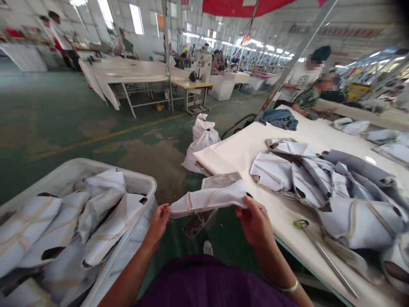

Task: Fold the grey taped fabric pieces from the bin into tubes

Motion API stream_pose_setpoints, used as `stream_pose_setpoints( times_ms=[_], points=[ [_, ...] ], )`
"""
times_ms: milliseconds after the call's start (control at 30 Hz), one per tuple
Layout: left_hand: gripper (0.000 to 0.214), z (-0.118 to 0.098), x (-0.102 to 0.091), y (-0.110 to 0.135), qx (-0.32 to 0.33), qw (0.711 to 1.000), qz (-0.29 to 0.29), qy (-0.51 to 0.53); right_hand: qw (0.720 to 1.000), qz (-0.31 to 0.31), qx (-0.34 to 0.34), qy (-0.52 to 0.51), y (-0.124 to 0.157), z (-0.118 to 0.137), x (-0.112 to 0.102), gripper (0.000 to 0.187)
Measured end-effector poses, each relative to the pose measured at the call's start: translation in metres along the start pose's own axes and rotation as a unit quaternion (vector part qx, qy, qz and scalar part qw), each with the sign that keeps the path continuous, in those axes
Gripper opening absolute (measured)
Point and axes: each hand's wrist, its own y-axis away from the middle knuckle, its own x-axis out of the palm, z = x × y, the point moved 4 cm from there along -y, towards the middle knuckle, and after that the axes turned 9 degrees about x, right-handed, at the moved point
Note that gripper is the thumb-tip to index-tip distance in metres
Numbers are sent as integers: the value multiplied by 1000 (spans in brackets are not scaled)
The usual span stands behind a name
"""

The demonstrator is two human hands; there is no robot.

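Cloth piece [207, 200] looks soft, light and bendy, best held by its ends. Left hand [157, 226] and right hand [254, 221] pinch those ends, well apart, just beside the white tabletop [243, 149].

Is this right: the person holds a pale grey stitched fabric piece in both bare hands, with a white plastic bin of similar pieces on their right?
Not quite: the head view shows the white plastic bin on the person's left. The rest stands: the left hand and right hand hold the pale grey stitched fabric piece.
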Motion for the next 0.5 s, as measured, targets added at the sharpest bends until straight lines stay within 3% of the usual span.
stream_pose_setpoints(
  times_ms=[67,167,300,400,500],
  points=[
    [60,7,-18,22,-35,997,3,65,999,29,10,19,5,-12,23,33],
    [65,-6,-50,49,20,990,-30,136,997,56,4,44,8,-22,52,36],
    [73,-34,-119,75,93,988,-109,65,987,125,13,100,6,-49,86,43],
    [71,-31,-177,90,59,983,-159,-64,972,167,98,135,10,-107,95,42],
    [69,-1,-209,104,-28,976,-135,-168,950,168,222,139,17,-184,85,39]
  ],
)
